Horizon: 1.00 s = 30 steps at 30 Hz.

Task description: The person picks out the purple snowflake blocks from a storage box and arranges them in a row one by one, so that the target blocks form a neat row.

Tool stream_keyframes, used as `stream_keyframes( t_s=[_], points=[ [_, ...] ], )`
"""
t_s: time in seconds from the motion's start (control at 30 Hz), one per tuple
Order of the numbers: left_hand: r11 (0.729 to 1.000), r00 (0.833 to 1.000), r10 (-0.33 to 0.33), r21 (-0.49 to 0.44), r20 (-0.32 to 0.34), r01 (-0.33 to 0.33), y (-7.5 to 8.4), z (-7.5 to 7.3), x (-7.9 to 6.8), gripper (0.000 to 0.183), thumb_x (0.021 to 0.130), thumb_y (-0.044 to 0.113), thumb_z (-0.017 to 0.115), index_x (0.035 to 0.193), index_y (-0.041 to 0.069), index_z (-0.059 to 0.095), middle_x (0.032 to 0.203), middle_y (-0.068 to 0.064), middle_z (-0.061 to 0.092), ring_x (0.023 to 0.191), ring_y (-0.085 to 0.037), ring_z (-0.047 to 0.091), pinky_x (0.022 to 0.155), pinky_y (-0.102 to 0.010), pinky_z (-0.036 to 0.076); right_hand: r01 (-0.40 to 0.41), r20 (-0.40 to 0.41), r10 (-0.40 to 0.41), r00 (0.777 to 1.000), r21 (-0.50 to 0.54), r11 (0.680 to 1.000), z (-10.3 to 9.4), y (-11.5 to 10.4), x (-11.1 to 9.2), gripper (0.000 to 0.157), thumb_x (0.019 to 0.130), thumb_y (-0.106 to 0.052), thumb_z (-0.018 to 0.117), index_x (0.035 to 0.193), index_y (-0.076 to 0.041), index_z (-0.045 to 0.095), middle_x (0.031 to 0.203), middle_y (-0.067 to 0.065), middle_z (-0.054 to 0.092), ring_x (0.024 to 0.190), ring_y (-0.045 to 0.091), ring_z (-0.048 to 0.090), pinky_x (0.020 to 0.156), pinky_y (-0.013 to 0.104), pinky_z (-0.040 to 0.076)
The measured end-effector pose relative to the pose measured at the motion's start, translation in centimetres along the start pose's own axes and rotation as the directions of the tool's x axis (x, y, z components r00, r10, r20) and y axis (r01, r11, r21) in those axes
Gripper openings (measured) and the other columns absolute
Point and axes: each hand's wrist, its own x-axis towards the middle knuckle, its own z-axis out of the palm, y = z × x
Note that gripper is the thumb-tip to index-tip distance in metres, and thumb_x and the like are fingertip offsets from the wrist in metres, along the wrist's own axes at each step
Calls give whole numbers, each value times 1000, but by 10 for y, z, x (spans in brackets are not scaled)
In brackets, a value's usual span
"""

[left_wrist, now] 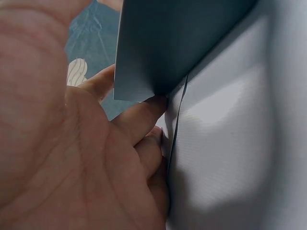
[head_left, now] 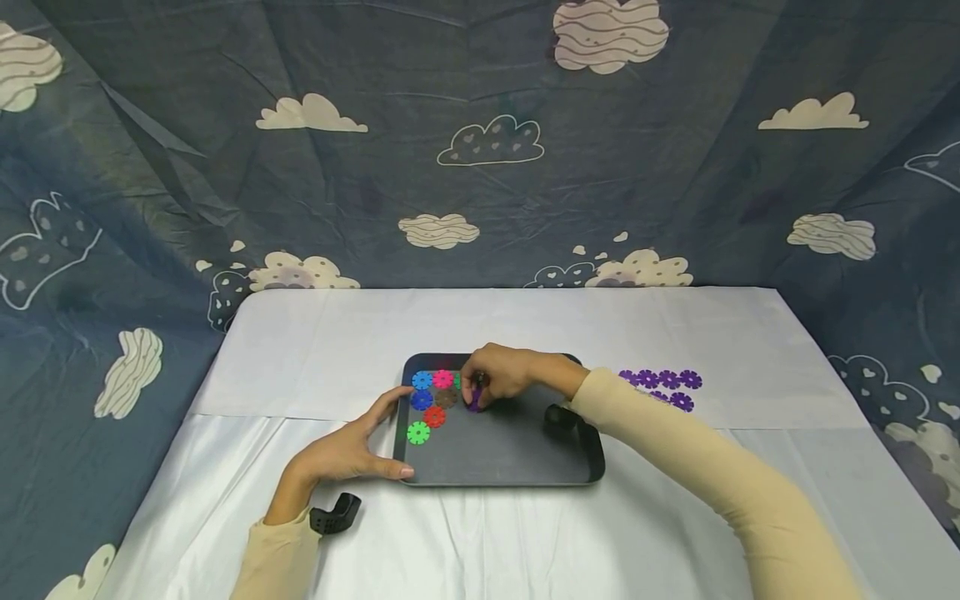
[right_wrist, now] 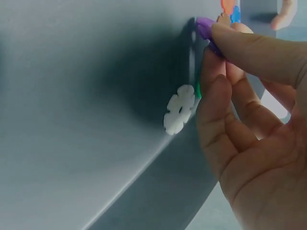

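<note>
My right hand [head_left: 501, 372] is over the upper middle of a dark grey baking tray [head_left: 510, 458]. It pinches a purple notched flower disc [right_wrist: 205, 28] between thumb and fingertips, with the disc tilted on edge close to the tray floor. Along the tray's left side, my left hand [head_left: 341, 450] touches the rim with thumb and fingers spread. Lying in the tray's left part are a light blue disc [head_left: 422, 380], a pink disc [head_left: 443, 379], a blue disc [head_left: 422, 400], a brown disc [head_left: 446, 397], a red disc [head_left: 434, 417] and a green disc [head_left: 418, 432].
A white disc [right_wrist: 179, 110] lies in the tray beside the right fingers. Several purple discs [head_left: 668, 379] lie in rows on the white cloth [head_left: 750, 350], right of the tray. A dark cloud-patterned curtain [head_left: 480, 192] hangs behind. A black wrist device [head_left: 336, 514] is at the left cuff.
</note>
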Motion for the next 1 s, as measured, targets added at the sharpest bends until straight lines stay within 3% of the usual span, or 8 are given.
stream_keyframes(
  t_s=[0.2, 0.43, 0.67, 0.8, 0.9, 1.0],
  points=[
    [1000, 1000, 11, 7, -2, -11, 2, 0, -1, 114, 77, 36, 88, 161, 24, 11, 166, -24, 7, 152, -47, 6, 115, -73, 14, 34, -33, -32, 999, 79, 996, -6, 5, -16, 11, 86, -3, 77, 94, -10, 73, 97, 0, 72, 89, 15, 67, 75, 21, 54],
    [1000, 1000, 2, 9, 0, -2, 2, 0, 0, 113, 77, 38, 87, 161, 25, 12, 167, -22, 5, 153, -45, 5, 116, -71, 13, 70, -81, -59, 995, 142, 987, -13, 11, -42, 13, 87, -1, 75, 98, -7, 74, 96, 0, 73, 85, 8, 65, 76, 24, 55],
    [1000, 1000, -11, -1, -7, 11, 0, -1, 1, 114, 76, 39, 88, 160, 28, 13, 167, -20, 6, 154, -43, 6, 117, -70, 13, 18, -134, 18, 991, 257, 966, -15, 28, -74, 14, 89, -1, 73, 102, -6, 73, 95, 2, 73, 79, 12, 64, 73, 25, 55],
    [1000, 1000, -2, 0, -5, 2, -1, -1, 1, 114, 76, 39, 88, 160, 27, 12, 167, -20, 6, 154, -44, 5, 116, -71, 13, -20, -155, 76, 985, 338, 941, -16, 39, -94, 13, 92, -3, 71, 104, -6, 72, 94, 5, 72, 82, 28, 67, 72, 27, 54],
    [1000, 1000, 5, 1, -6, -5, -1, 0, 1, 114, 76, 38, 88, 160, 26, 12, 167, -21, 6, 153, -44, 6, 116, -71, 13, -48, -183, 127, 975, 383, 923, -18, 47, -109, 11, 95, -6, 68, 105, -8, 72, 94, 6, 72, 87, 38, 66, 73, 30, 54],
    [1000, 1000, 7, 4, -7, -7, -1, 1, 1, 113, 77, 37, 88, 160, 27, 13, 167, -21, 7, 153, -44, 6, 116, -71, 13, -61, -230, 165, 959, 399, 915, -20, 56, -125, 12, 97, -8, 66, 108, -9, 72, 98, 7, 73, 89, 35, 67, 76, 34, 55]
  ],
)
